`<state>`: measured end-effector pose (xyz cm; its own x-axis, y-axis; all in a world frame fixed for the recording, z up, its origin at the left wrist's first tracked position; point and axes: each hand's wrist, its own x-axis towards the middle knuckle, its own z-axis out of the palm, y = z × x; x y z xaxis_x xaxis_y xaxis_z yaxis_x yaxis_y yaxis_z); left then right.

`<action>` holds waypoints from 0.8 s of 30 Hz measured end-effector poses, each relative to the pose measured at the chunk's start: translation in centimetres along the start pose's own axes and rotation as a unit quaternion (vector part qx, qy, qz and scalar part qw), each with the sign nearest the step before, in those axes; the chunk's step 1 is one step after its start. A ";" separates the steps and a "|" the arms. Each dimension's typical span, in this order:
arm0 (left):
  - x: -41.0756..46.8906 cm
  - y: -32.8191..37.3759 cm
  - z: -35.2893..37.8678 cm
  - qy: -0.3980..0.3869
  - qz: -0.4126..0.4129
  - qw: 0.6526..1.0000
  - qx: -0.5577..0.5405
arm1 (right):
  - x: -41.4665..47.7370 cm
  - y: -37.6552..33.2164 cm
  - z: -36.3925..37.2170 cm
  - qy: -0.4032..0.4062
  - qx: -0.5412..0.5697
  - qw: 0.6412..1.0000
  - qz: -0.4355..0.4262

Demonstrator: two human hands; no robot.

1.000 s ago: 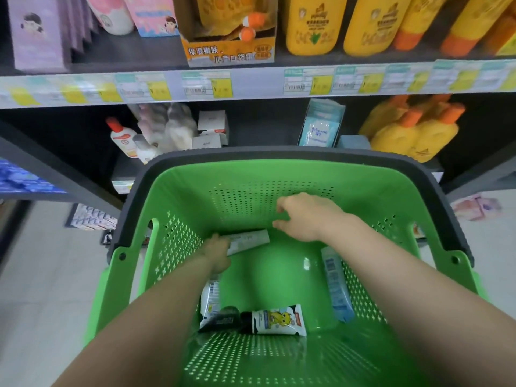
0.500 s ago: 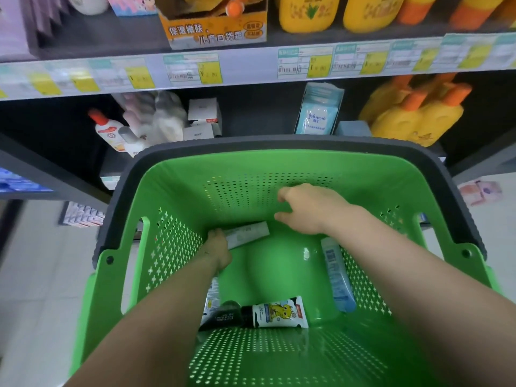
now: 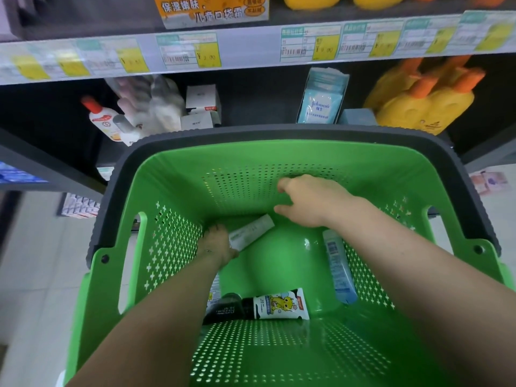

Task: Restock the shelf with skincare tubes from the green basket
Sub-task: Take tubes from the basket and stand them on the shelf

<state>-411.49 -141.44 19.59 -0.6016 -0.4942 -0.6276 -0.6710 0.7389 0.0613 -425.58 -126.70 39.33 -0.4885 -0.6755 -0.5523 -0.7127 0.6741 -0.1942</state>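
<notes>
In the green basket (image 3: 167, 261), the left hand (image 3: 216, 243) grips a white tube (image 3: 252, 230) at ten o'clock. The right hand (image 3: 310, 202) hangs loosely spread at twelve, holding nothing; a blue tube (image 3: 339, 270) lies at three.

Fixed along the front edge of the upper shelf (image 3: 251, 50): a row of price labels (image 3: 208, 53) with yellow fields, and above them an orange display box (image 3: 213, 9) with printed characters. On the level below, from left end to right: a white bottle with a red cap (image 3: 102, 118), blurred pale packs (image 3: 150, 104), stacked white boxes (image 3: 202, 107), an upright blue-and-white pouch (image 3: 321, 104) just beside a small blue box (image 3: 357, 117), then yellow bottles with orange caps (image 3: 424, 107). Down at left, pale floor tiles (image 3: 36, 275).
</notes>
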 end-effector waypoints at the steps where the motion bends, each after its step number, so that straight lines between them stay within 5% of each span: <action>1: -0.1 0.0 0.0 -0.005 0.004 1.000 0.003 | 0.0 0.0 0.0 -0.001 -0.001 1.000 -0.001; 10: 0.0 2.4 -5.1 -0.074 0.085 0.991 -0.068 | 0.1 -0.3 -0.3 0.005 -0.001 1.000 -0.018; 17: -1.6 5.0 -11.5 -0.171 0.127 0.975 0.067 | 0.3 -0.2 0.9 -0.027 -0.027 0.999 -0.008; 24: -4.7 5.0 -15.3 -0.159 0.161 0.969 0.095 | 1.9 -0.7 4.1 -0.103 -0.016 0.995 -0.004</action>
<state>-418.65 -142.44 34.73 -0.5827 -0.0802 -0.8087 -0.3605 0.9174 0.1687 -423.94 -127.24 35.10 -0.3705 -0.6033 -0.7062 -0.7335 0.6565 -0.1761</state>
